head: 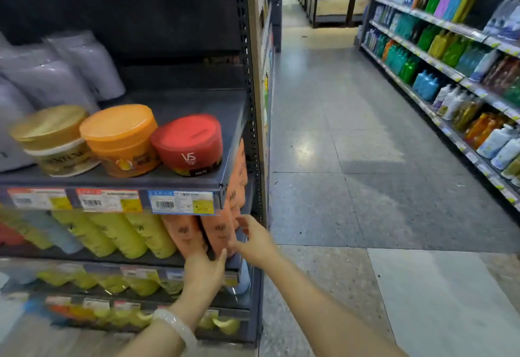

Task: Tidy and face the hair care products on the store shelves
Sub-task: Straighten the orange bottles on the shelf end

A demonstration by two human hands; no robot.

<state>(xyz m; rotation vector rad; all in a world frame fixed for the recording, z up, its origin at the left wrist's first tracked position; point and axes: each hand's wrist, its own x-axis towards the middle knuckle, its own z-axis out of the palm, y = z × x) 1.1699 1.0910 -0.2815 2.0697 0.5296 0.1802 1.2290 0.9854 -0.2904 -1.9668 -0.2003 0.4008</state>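
Observation:
Orange bottles (pixel 221 230) stand at the right end of the middle shelf (pixel 92 257), beside a row of yellow bottles (pixel 135 235). My left hand (pixel 204 271) presses against the base of the front orange bottles from below, thumb up along one of them. My right hand (pixel 254 240) touches the right side of the outermost orange bottle with its fingers bent around it. On the shelf above sit a gold-lidded jar (pixel 53 140), an orange jar (pixel 121 138) and a red jar (pixel 190 144), labels facing outward.
Large pale purple bottles (pixel 42 75) stand behind the jars. Price tags (pixel 181 202) line the shelf edge. Lower shelves hold yellow pouches (pixel 112 283). An aisle floor (pixel 351 159) opens to the right, with a long shelf of coloured bottles (pixel 450 55) along its far side.

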